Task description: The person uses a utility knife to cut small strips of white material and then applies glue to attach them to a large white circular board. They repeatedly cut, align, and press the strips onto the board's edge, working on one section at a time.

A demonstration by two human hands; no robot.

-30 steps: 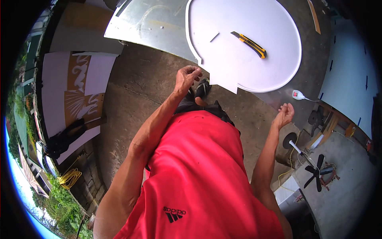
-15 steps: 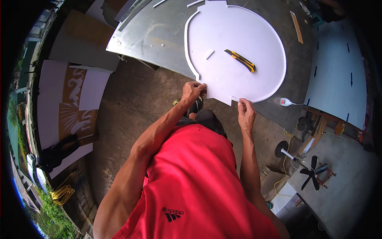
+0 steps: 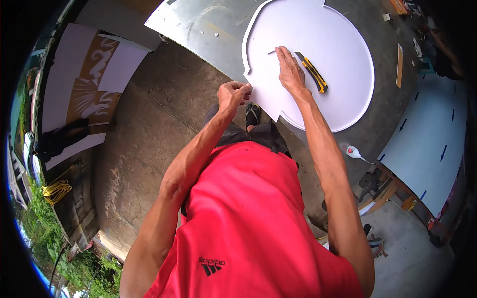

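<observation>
1. The white panel [image 3: 343,64] is lying on the grey metal table [image 3: 191,42], its notched near corner jutting past the table's edge, above the brown floor [image 3: 154,116].
2. A raised rim is following the panel's curved outline; the flat middle is leaving room around the yellow-and-black cutter [image 3: 312,73].
3. The brown floor is stretching leftward from the left forearm toward the patterned boards [image 3: 97,82].
4. The left hand [image 3: 233,97] is hanging at the panel's near-left corner, fingertips bunched narrowly together; I cannot tell whether they are gripping the edge or anything small.
5. The right hand [image 3: 292,74] is lying over the panel, fingers extended close together, their tips at the end of a thin strip [image 3: 271,52]. I cannot tell whether they are touching or pinching it; the thumb is hiding from view.
6. The upper frame border is cutting off the panel's far end. The right forearm is covering part of its near rim.
7. Dark objects along the far right are blurring into the shadowed lens edge.
8. Counting: one cutter is lying right of the right hand, one thin strip is showing at its fingertips, and two tiny white bits are sitting on the table.
</observation>
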